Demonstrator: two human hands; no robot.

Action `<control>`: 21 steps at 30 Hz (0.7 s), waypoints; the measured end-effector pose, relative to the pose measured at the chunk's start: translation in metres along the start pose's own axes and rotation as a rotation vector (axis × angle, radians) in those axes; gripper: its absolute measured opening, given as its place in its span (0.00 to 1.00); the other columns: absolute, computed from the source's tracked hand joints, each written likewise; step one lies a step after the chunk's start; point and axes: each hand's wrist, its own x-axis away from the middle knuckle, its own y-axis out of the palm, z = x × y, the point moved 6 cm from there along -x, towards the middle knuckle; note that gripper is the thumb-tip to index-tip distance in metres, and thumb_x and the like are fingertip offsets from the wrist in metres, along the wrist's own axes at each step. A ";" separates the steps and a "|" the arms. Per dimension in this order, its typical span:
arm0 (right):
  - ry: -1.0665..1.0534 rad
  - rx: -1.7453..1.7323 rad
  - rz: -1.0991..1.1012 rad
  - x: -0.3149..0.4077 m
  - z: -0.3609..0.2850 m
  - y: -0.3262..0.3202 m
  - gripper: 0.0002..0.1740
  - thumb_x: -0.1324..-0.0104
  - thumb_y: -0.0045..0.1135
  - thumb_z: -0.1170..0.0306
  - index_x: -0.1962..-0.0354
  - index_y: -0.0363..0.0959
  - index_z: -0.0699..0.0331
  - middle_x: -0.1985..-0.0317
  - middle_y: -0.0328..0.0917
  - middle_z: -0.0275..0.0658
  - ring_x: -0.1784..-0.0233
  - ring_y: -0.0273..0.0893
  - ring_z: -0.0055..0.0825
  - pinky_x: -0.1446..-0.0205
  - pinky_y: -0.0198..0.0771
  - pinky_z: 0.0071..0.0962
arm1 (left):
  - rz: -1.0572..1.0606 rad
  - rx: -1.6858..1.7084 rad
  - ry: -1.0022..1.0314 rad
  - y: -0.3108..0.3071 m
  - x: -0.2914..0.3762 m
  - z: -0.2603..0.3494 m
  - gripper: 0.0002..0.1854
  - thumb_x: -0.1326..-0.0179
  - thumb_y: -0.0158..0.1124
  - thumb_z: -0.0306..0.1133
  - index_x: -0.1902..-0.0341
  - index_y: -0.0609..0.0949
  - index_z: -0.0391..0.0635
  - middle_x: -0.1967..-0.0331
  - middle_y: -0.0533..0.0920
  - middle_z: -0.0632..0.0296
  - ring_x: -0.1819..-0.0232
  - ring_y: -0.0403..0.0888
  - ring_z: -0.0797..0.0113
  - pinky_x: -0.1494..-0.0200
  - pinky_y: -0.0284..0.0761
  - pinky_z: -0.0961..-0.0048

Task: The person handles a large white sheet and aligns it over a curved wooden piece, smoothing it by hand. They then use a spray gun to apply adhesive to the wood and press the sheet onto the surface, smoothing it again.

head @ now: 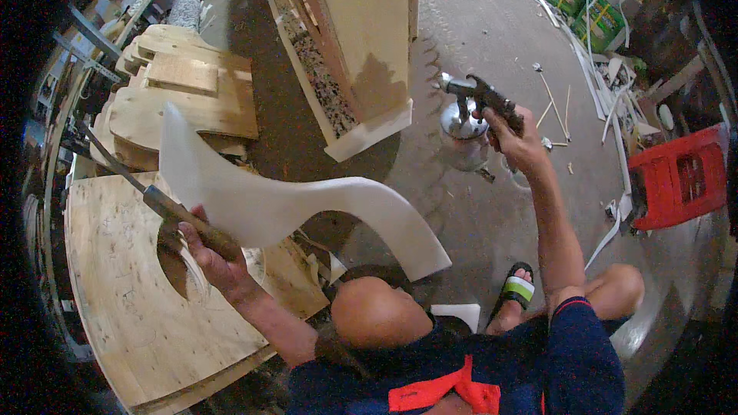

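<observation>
My left hand (216, 262) is closed around the wooden handle of a long tool (187, 219) with a thin metal shank that points up and left. Right beside it spreads a curved white foam sheet (242, 202), its broad end over the plywood and its narrow end near my knee. Whether my left hand also touches the foam cannot be told. Out over the floor, my right hand (516, 138) grips a dark spray gun (481, 95) with a hook on top. A shiny metal cup (461, 121) shows beneath the gun.
Curved plywood panels (115, 253) lie at the left, with more stacked plywood (190, 86) behind. A wooden board structure (369, 29) stands ahead. At the right are a red plastic stool (680, 178), green boxes (597, 23) and white scraps. Thin sticks (550, 104) lie on the floor.
</observation>
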 end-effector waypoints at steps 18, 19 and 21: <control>0.014 0.204 0.084 -0.033 0.191 -0.027 0.13 0.33 0.58 0.68 0.54 0.79 0.67 0.72 0.77 0.28 0.70 0.70 0.16 0.65 0.67 0.24 | -0.042 -0.105 -0.046 0.034 0.035 -0.049 0.37 0.46 0.67 0.67 0.42 0.75 0.52 0.43 0.73 0.61 0.41 0.71 0.55 0.46 0.76 0.52; 0.022 0.281 0.109 -0.031 0.177 -0.024 0.13 0.32 0.57 0.68 0.54 0.79 0.67 0.72 0.78 0.28 0.71 0.70 0.16 0.65 0.67 0.23 | -0.066 -0.108 -0.034 0.036 0.035 -0.050 0.38 0.47 0.68 0.67 0.43 0.75 0.51 0.43 0.73 0.61 0.41 0.72 0.54 0.47 0.76 0.52; -0.009 0.084 0.113 -0.025 0.144 -0.014 0.14 0.31 0.59 0.61 0.58 0.79 0.64 0.74 0.77 0.29 0.75 0.70 0.17 0.69 0.66 0.24 | -0.114 -0.124 -0.040 0.039 0.035 -0.054 0.38 0.47 0.68 0.66 0.42 0.75 0.50 0.44 0.73 0.60 0.41 0.72 0.54 0.45 0.76 0.51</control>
